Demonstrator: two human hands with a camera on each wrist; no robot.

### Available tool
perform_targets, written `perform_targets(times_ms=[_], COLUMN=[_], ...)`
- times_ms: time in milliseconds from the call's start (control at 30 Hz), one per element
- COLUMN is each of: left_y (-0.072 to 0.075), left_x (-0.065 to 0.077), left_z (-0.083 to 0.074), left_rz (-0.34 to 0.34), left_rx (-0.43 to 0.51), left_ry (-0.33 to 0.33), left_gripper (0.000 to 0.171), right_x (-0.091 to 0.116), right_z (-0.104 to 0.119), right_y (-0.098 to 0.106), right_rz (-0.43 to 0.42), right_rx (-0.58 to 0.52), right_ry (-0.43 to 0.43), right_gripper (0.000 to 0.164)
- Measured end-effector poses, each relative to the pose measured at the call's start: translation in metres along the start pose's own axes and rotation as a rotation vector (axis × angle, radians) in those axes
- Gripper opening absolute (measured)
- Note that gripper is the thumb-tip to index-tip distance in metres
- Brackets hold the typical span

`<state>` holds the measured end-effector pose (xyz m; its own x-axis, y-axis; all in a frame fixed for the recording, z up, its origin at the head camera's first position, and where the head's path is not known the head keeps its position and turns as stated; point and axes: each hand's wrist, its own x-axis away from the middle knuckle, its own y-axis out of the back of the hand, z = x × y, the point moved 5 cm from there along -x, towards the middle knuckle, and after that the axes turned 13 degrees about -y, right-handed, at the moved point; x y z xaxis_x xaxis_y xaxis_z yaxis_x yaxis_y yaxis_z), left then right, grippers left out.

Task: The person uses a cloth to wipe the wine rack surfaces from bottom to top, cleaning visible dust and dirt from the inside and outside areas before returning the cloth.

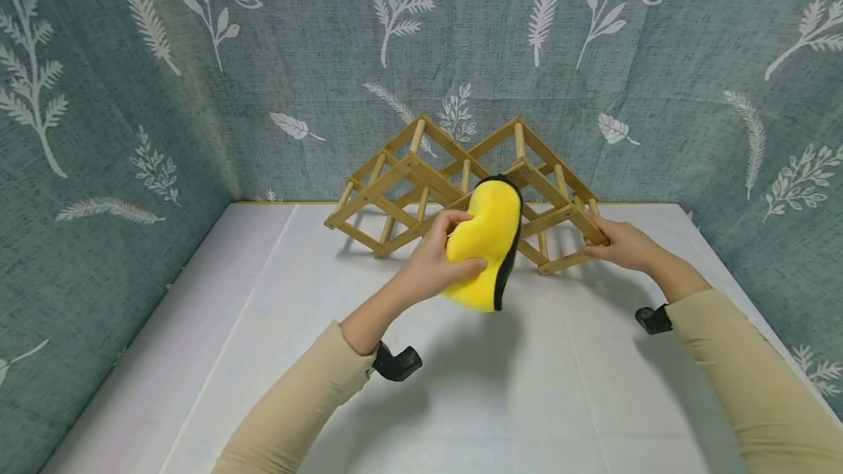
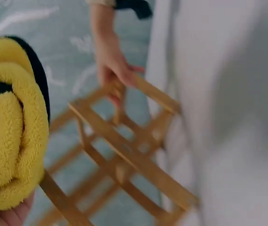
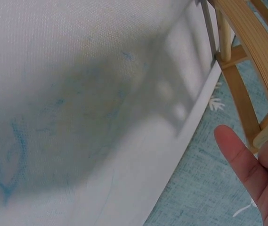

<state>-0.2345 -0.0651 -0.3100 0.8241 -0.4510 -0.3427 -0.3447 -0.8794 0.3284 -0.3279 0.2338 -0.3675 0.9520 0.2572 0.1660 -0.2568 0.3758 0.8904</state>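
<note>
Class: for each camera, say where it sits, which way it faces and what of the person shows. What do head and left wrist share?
Head: on the head, forward and down at the yellow towel and wooden rack; left hand, right hand, sleeves show.
Left wrist: on that wrist, toward towel and rack; both hands show.
Right wrist: on that wrist, toward white tabletop and rack; right hand partly shows.
Shared: towel, rack, right hand.

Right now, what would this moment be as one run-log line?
left hand: holds rolled yellow cloth | right hand: grips wooden rack, right end | cloth: raised above white table | cloth-rack contact: unclear
</note>
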Motion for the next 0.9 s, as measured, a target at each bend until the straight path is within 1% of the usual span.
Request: perform_targets(times_ms=[133, 233, 300, 367, 467, 567, 667, 767, 833, 900], left_y=[0.026, 0.046, 0.058, 0.069, 0.083, 0.091, 0.090, 0.080, 0.072, 0.063], left_x=[0.032, 0.058, 0.074, 0.087, 0.097, 0.096, 0.088, 0.074, 0.062, 0.050], left_z=[0.033, 0.057, 0.072, 0.084, 0.100, 0.113, 0.120, 0.115, 0.108, 0.096], left_rz=[-0.136, -0.221, -0.261, -0.290, -0.312, -0.326, -0.341, -0.336, -0.316, -0.289], left_rx=[-0.078, -0.132, -0.161, -0.182, -0.212, -0.207, -0.180, -0.152, -0.143, -0.133], left_ry=[0.186, 0.319, 0.402, 0.473, 0.549, 0.579, 0.582, 0.562, 0.548, 0.527], left_gripper=[0.061, 0.062, 0.061, 0.061, 0.062, 0.064, 0.062, 0.060, 0.060, 0.061], right_x=[0.001, 0.001, 0.000, 0.001, 0.001, 0.002, 0.002, 0.002, 0.002, 0.002], right_z=[0.001, 0.000, 0.000, 0.000, 0.000, 0.001, 0.002, 0.003, 0.003, 0.003], right_y=[0.000, -0.001, -0.001, -0.001, -0.001, 0.000, 0.000, 0.000, 0.000, 0.000], right_rz=[-0.004, 0.000, 0.004, 0.010, 0.012, 0.012, 0.010, 0.006, 0.005, 0.005], right_rx=[-0.006, -0.007, -0.007, -0.005, -0.005, -0.009, -0.014, -0.014, -0.018, -0.021], right_ry=[0.015, 0.013, 0.011, 0.006, -0.002, -0.005, 0.000, 0.007, 0.010, 0.010], right_gripper=[0.074, 0.074, 0.075, 0.075, 0.077, 0.075, 0.073, 0.069, 0.066, 0.063])
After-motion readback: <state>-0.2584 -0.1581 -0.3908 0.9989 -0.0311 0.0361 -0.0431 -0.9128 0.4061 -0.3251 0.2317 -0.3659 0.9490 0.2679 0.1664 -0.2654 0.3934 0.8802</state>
